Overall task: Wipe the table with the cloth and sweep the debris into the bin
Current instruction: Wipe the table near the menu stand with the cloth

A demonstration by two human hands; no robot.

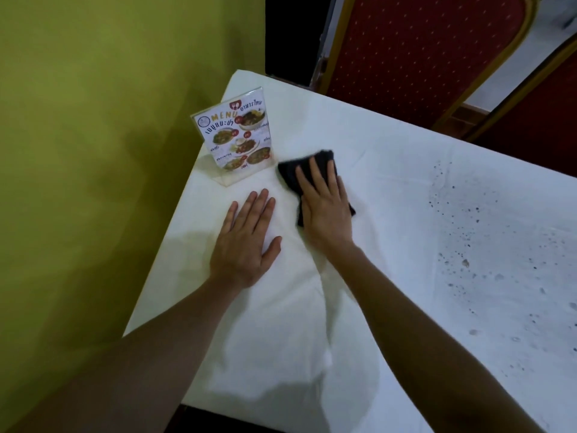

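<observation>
The right hand presses flat on the dark cloth — the left hand lies open, holding nothing. Crumbs cover the right side of the table — no bin in view.

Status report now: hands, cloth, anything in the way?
Left hand flat on table. Right hand pressing cloth. Crumbs right. Menu stand close.

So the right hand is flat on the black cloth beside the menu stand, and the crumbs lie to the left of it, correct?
Not quite. The head view shows the right hand flat on the cloth beside the menu stand, but the crumbs lie to its right.
</observation>
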